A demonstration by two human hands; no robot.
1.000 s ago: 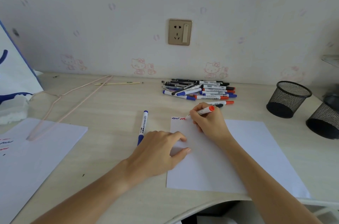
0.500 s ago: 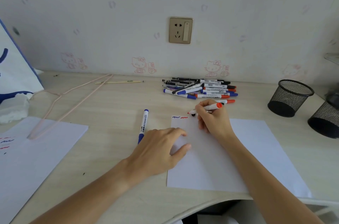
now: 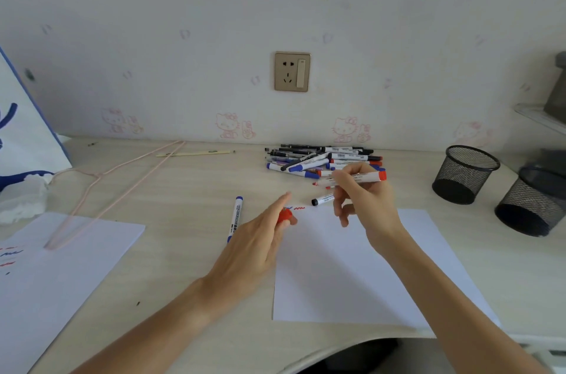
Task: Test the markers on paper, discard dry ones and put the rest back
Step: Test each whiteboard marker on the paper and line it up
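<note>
My right hand [image 3: 364, 202] holds a red marker [image 3: 361, 179] lifted off the white paper [image 3: 352, 269], tip pointing left, uncapped. My left hand [image 3: 257, 239] is raised at the paper's top left corner with the red cap [image 3: 285, 216] between its fingers. Blue and red squiggles [image 3: 296, 208] mark the paper's top edge. A pile of markers [image 3: 318, 159] lies behind, by the wall. One black-capped marker [image 3: 323, 199] lies just above the paper, and a blue marker [image 3: 235, 218] lies left of it.
Two black mesh pen cups [image 3: 465, 174] [image 3: 533, 205] stand at the right. A second sheet with squiggles [image 3: 61, 266] lies at the left under a pink hanger [image 3: 101, 187]. A white and blue bag [image 3: 21, 141] stands far left; a thin stick [image 3: 196, 153] lies near the wall.
My right hand has lifted the red marker off the paper and up to the right. My left hand has come off the sheet and risen, with the red cap in its fingers.
</note>
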